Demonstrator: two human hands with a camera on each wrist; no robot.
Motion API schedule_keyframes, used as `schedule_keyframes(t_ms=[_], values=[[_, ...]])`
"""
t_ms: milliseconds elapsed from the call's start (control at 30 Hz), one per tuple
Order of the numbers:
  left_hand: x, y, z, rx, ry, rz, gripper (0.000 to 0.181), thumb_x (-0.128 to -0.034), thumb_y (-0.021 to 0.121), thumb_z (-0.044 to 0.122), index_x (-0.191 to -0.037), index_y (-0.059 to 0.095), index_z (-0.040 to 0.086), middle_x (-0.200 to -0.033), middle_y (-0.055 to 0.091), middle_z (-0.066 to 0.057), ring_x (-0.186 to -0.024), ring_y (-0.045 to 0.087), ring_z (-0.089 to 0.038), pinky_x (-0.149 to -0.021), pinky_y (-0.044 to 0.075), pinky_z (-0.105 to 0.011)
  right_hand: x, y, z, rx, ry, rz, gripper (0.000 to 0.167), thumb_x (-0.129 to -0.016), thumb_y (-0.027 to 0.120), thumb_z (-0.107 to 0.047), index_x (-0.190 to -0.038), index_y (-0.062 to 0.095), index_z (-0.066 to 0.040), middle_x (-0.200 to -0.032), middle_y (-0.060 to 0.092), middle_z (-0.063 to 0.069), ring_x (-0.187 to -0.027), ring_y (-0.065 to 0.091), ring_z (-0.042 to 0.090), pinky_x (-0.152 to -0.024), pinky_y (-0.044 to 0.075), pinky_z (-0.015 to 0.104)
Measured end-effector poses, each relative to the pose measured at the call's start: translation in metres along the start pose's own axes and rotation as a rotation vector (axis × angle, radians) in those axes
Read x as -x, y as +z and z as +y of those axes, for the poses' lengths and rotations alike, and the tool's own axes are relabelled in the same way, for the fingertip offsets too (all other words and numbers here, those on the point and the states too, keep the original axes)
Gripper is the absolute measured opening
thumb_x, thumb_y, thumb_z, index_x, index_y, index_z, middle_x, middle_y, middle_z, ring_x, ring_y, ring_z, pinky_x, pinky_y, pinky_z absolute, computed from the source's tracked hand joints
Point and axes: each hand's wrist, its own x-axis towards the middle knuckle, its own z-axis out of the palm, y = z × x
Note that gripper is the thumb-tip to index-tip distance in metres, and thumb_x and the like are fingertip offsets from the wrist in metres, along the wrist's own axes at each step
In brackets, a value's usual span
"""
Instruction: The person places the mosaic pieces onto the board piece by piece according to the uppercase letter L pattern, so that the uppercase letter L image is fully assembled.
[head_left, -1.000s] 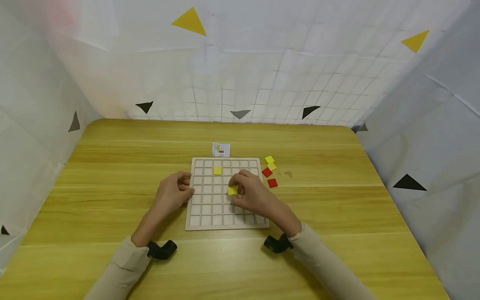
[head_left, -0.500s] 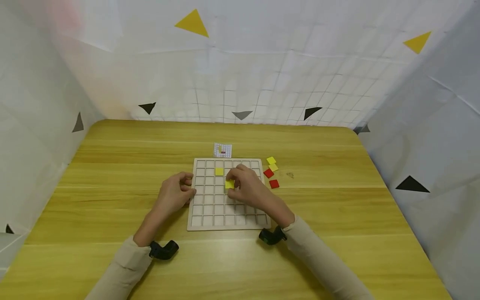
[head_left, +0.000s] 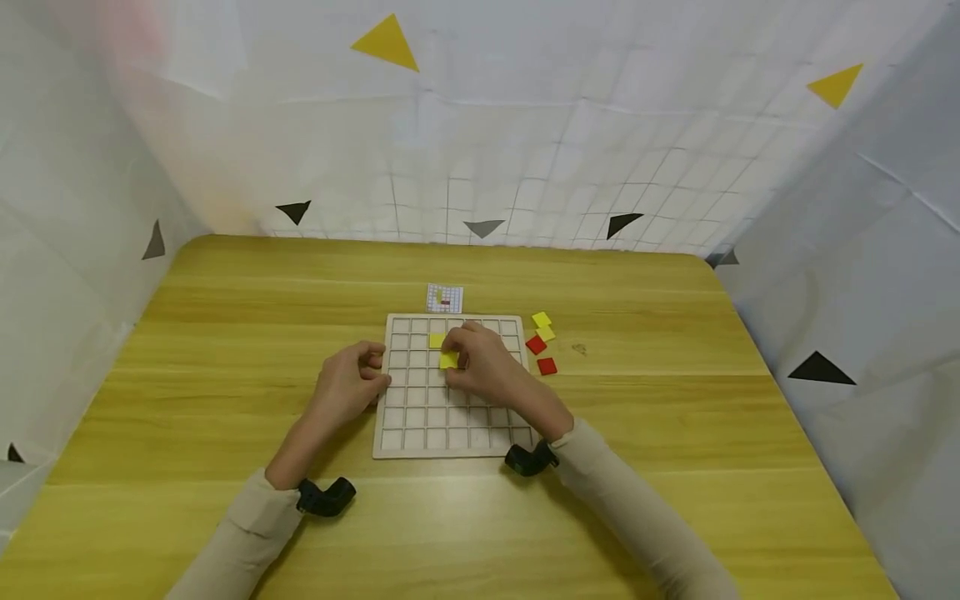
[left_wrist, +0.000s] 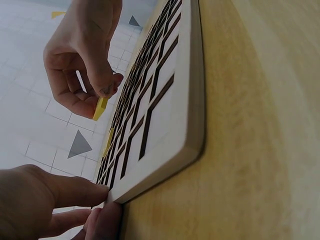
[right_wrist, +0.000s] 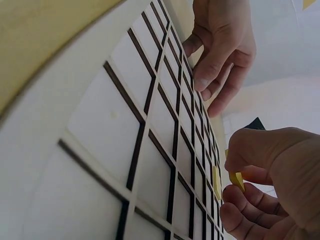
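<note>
While the left hand (head_left: 348, 383) pinches the left edge of a wooden board (head_left: 424, 437) between curled fingers and thumb, the right hand (head_left: 486, 364) has its fingertips drawn together round a yellow tile (head_left: 447, 361), tilted just above the grid. A second yellow tile (head_left: 437, 340) sits in a square just beyond. Right of the board lie two red tiles (head_left: 547, 366), then two yellow ones; past its far edge, a small printed card (head_left: 445, 298).
</note>
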Motion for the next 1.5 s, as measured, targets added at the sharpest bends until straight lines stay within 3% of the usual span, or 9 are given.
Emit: schedule_keyframes(t_ms=[667,1500], values=[[0.0,0.0,0.001,-0.007,-0.011,0.0,0.049,-0.0868,0.074,0.005,-0.133,0.059,0.0,-0.112,0.063,-0.015,-0.096,0.067,-0.026,-0.066,0.057,-0.03,-0.02,0.011,0.002,0.034,0.06,-0.069,0.026,-0.079,0.077,-0.006,-0.103,0.068,-0.007,-0.095,0.059,0.002,-0.076,0.058,0.012,-0.071,0.05,0.025],[0.0,-0.001,0.004,0.004,-0.025,-0.007,0.048,-0.087,0.073,0.003,-0.133,0.058,-0.001,-0.112,0.063,-0.016,-0.095,0.067,-0.026,-0.067,0.057,-0.029,-0.026,0.013,0.005,0.082,0.03,-0.089,0.023,-0.079,0.076,-0.006,-0.101,0.069,-0.005,-0.094,0.058,0.007,-0.077,0.057,0.013,-0.07,0.048,0.025]])
